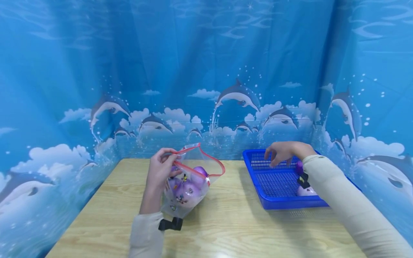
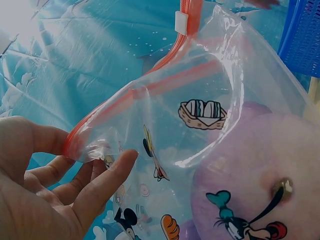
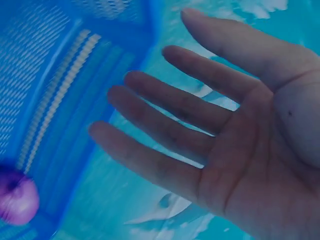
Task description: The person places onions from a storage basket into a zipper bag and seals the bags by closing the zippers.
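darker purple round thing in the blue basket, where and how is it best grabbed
Grip the darker purple round thing about its sides, likely best from above: its ball-like body bulges there, and the blue basket is open on top, with walls that could hinder a sideways reach.

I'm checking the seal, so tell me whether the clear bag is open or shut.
Open: the clear bag gapes, its red edges standing well apart, while the left fingers pinch one side.
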Demonstrator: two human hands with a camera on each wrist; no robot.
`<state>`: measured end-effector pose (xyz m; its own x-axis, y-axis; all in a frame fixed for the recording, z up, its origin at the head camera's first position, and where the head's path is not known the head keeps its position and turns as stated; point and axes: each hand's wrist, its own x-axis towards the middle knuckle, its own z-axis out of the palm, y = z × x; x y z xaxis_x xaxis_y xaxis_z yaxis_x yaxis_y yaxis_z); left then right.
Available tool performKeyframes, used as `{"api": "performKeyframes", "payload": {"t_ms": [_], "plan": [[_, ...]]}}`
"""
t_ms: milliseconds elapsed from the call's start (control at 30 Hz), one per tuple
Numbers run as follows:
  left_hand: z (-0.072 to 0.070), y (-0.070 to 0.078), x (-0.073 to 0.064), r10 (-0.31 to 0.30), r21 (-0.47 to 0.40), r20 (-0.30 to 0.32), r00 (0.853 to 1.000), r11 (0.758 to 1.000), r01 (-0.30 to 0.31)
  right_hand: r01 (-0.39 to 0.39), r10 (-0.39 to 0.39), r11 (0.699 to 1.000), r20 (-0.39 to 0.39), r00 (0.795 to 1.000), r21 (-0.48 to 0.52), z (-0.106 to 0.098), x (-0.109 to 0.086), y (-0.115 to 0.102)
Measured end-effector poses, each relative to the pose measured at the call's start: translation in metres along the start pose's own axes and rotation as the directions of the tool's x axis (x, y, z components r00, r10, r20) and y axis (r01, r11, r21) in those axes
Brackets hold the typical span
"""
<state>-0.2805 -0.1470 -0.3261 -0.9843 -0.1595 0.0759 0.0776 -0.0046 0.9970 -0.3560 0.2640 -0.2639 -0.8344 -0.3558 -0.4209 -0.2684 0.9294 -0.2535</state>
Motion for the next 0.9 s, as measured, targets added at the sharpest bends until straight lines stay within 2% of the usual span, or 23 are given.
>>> {"api": "performKeyframes", "payload": {"t_ms": [200, 433, 533, 733, 900], "plan": [[0.000, 0.000, 0.000, 0.003, -0.001, -0.001, 1.000, 1.000, -0.003, -0.136, 0.133, 0.988, 0.045, 0.990, 0.067, 0.011, -0.011, 0.037], [0.000, -0.001, 0.001, 0.008, 0.007, 0.001, 1.000, 1.000, -0.008, -0.276, 0.276, 0.961, 0.008, 0.961, 0.024, 0.024, -0.023, 0.066], [0.001, 0.000, 0.000, 0.006, 0.010, 0.002, 1.000, 1.000, -0.006, -0.309, 0.309, 0.951, -0.007, 0.951, 0.024, 0.032, -0.026, 0.075], [0.001, 0.000, 0.000, 0.007, 0.012, 0.004, 1.000, 1.000, -0.007, -0.317, 0.317, 0.948, -0.032, 0.948, -0.006, 0.039, -0.025, 0.086], [0.000, 0.000, 0.000, 0.005, 0.016, 0.003, 1.000, 1.000, -0.005, -0.265, 0.259, 0.949, -0.056, 0.964, -0.170, 0.043, -0.023, 0.089]]}}
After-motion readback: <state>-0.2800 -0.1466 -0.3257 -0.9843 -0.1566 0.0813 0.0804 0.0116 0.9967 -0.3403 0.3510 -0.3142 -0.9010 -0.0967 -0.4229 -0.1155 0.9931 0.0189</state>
